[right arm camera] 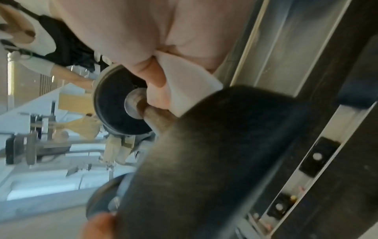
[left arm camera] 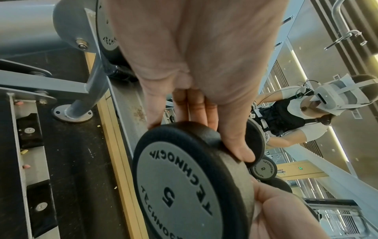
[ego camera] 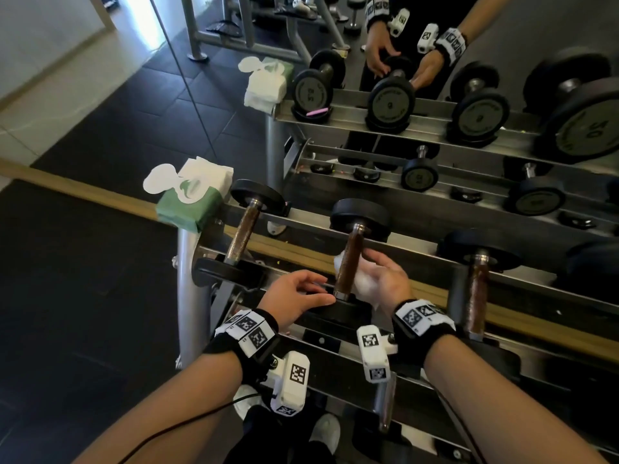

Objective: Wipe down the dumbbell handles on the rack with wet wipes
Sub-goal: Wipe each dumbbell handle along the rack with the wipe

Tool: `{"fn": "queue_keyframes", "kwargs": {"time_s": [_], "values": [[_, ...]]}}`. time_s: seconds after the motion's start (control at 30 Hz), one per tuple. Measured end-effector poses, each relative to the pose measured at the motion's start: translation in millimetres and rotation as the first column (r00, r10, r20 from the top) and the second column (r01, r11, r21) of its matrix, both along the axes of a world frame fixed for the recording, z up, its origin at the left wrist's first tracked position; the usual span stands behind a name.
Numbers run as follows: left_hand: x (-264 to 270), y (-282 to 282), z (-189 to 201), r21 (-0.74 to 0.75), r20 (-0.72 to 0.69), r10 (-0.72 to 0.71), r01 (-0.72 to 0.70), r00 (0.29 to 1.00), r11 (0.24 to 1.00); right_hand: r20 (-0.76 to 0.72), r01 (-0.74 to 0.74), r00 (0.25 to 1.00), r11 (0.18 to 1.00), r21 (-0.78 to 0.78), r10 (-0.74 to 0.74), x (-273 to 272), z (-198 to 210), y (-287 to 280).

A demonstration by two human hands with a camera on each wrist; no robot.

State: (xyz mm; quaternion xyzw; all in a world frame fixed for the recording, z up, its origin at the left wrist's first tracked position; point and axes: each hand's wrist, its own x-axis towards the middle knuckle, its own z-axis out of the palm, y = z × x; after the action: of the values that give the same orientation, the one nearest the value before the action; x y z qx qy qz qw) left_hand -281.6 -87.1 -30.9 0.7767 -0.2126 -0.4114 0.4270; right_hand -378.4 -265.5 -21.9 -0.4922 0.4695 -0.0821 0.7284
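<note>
The middle dumbbell point(ego camera: 350, 262) sits center frame on the rack's top tier point(ego camera: 418, 244), and its handle point(ego camera: 348, 266) is where the work is. The right hand point(ego camera: 385, 279) has a bunched white wet wipe point(ego camera: 363, 284) pressed against the handle's right side, fingers curled around the wad. The left hand point(ego camera: 296, 293) is steadying the near black end plate point(left arm camera: 184, 186), fingers mostly straight and laid over its rim, thumb on the other side

If it were me I'd wrap the wipe fully round the bar and twist while sliding end to end, since that handle looks rough and knurled, brownish like rust or grime, and a flat swipe would probably only hit the high spots. Keeping the left hand on the plate seems smart so the thing doesn't roll in its cradle

Plates are matte black rubber discs with a grey face marked 5. Rack rails are brushed metal. The neighbours left point(ego camera: 243, 229) and right point(ego camera: 475, 289) have the same crusty brown bars. A green and white wipes pack point(ego camera: 192, 202) sits on the rack's corner, left of center; a mirror behind doubles everything
</note>
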Motion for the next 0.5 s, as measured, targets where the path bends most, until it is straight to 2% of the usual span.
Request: {"fn": "queue_keyframes", "kwargs": {"time_s": [0.07,0.2,0.3,0.37,0.5], "values": [[1,-1,1,-0.003,-0.009,-0.015,0.014,1.000,1.000,-0.088,-0.095,0.992,0.994,-0.046,0.091,-9,0,3],[5,-4,2,0.000,-0.049,-0.046,0.046,0.998,0.999,-0.146,-0.099,0.985,0.995,-0.021,0.095,-13,2,-2],[7,-4,2,0.003,-0.062,-0.061,0.061,0.996,0.998,-0.265,-0.072,0.964,0.967,-0.245,0.004,-7,1,-17],[8,-4,2,0.001,-0.071,-0.059,0.060,0.996,0.998,-0.253,-0.064,0.967,0.951,-0.304,-0.016,-1,2,-21],[8,-4,0,-0.003,-0.071,-0.055,0.055,0.996,0.998,-0.173,-0.084,0.984,0.956,-0.280,0.036,10,1,-10]]}}
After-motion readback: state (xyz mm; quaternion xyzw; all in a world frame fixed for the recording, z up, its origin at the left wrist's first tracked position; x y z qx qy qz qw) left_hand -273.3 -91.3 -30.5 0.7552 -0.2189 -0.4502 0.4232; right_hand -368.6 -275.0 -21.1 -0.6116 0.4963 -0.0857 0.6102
